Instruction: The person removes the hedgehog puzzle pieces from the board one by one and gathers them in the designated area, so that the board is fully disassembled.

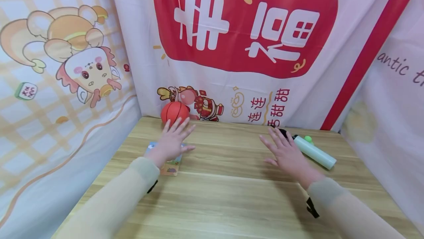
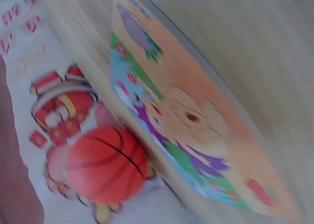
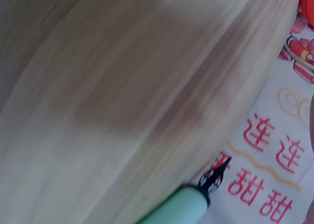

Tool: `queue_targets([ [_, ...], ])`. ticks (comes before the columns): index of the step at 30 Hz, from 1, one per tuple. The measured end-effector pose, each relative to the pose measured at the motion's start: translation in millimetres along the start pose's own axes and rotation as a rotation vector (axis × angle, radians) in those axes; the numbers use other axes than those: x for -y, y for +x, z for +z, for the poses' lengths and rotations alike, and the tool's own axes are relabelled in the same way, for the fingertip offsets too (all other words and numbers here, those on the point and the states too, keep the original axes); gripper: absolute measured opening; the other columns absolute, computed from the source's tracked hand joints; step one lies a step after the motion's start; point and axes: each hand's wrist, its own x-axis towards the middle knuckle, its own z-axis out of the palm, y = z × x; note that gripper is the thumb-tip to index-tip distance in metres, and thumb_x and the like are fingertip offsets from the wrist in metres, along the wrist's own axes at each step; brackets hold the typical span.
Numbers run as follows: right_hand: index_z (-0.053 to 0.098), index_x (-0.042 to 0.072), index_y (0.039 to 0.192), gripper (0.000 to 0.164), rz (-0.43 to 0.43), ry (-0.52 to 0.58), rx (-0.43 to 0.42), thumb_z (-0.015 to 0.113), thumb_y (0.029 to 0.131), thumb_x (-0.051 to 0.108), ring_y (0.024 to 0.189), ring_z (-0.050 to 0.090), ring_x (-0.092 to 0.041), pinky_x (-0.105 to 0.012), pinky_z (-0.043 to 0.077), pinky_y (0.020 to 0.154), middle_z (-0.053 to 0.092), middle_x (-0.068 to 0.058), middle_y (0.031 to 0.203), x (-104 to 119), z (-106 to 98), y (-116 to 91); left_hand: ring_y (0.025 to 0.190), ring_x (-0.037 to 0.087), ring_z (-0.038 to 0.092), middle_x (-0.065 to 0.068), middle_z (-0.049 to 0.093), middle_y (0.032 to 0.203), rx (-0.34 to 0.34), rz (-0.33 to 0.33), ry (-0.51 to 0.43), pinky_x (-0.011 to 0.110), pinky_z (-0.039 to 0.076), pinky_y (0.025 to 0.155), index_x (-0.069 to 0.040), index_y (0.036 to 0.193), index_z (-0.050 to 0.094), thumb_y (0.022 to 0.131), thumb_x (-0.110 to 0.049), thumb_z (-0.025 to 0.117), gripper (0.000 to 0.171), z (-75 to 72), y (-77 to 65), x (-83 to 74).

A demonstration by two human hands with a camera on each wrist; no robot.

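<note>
My left hand [image 1: 170, 141], its fingers spread, hangs over a colourful picture board [image 1: 170, 170] and partly hides it in the head view. The left wrist view shows cartoon figures on that board [image 2: 196, 121]. Beyond the fingertips sits a small orange-red basketball [image 1: 173, 111] at the back edge of the table, and the fingers overlap its lower part. With fingers apart and nothing held, my right hand [image 1: 287, 154] is nearest a pale green bottle [image 1: 315, 153]. The bottle lies on its side; its black top and strap [image 3: 213, 179] show in the right wrist view.
A small bright green round thing [image 1: 308, 139] is beside the bottle. The wooden table [image 1: 225, 202] meets a printed cloth [image 1: 139, 47] along its back edge. More cloth hangs at the left and right sides. Black straps [image 1: 312, 208] dangle under the sleeves.
</note>
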Motion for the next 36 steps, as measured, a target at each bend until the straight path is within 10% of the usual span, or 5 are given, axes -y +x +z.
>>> queue_targets([
  [8, 0.026, 0.022, 0.158, 0.081, -0.012, 0.099, 0.0, 0.06, 0.093, 0.055, 0.148, 0.003, -0.039, -0.061, 0.002, 0.115, 0.003, -0.016, 0.164, 48.4, 10.5, 27.5, 0.146, 0.046, 0.004, 0.018, 0.006, 0.163, 0.105, -0.144, -0.438, 0.066, 0.003, 0.113, -0.018, 0.16, 0.016, 0.095, -0.055, 0.057, 0.085, 5.2, -61.8, 71.9],
  [14, 0.021, 0.027, 0.159, 0.082, -0.044, 0.179, 0.025, 0.059, 0.093, 0.057, 0.148, 0.002, -0.036, -0.059, 0.002, 0.116, 0.001, -0.013, 0.164, 93.1, 14.8, 48.6, 0.14, 0.056, 0.01, 0.029, 0.01, 0.159, 0.41, -0.271, -0.456, 0.072, 0.012, 0.107, -0.015, 0.159, 0.019, 0.088, -0.061, 0.063, 0.096, 11.1, -103.4, 112.0],
  [19, 0.023, 0.026, 0.159, 0.082, -0.071, 0.235, 0.027, 0.059, 0.093, 0.057, 0.148, 0.003, -0.035, -0.059, 0.003, 0.115, 0.001, -0.01, 0.164, 121.9, 15.8, 61.2, 0.139, 0.057, 0.013, 0.031, 0.015, 0.157, 0.488, -0.32, -0.402, 0.075, 0.016, 0.104, -0.019, 0.158, 0.024, 0.085, -0.068, 0.06, 0.095, 17.4, -114.3, 116.9],
  [25, 0.022, 0.027, 0.159, 0.081, -0.044, 0.272, 0.044, 0.06, 0.093, 0.057, 0.148, 0.002, -0.034, -0.058, 0.003, 0.116, -0.002, -0.009, 0.164, 133.0, 18.0, 63.4, 0.141, 0.054, 0.012, 0.026, 0.017, 0.159, 0.449, -0.267, -0.35, 0.074, 0.011, 0.107, -0.016, 0.158, 0.026, 0.087, -0.068, 0.058, 0.093, 21.3, -94.5, 86.2],
  [36, 0.018, 0.026, 0.159, 0.083, 0.048, 0.357, 0.094, 0.059, 0.093, 0.056, 0.149, 0.002, -0.033, -0.057, 0.0, 0.116, 0.001, -0.009, 0.164, 122.0, 27.9, 57.8, 0.148, 0.036, 0.013, 0.007, 0.014, 0.164, 0.473, -0.13, -0.276, 0.057, 0.01, 0.117, -0.027, 0.159, 0.022, 0.09, -0.07, 0.05, 0.086, 26.2, -34.1, -25.3],
])
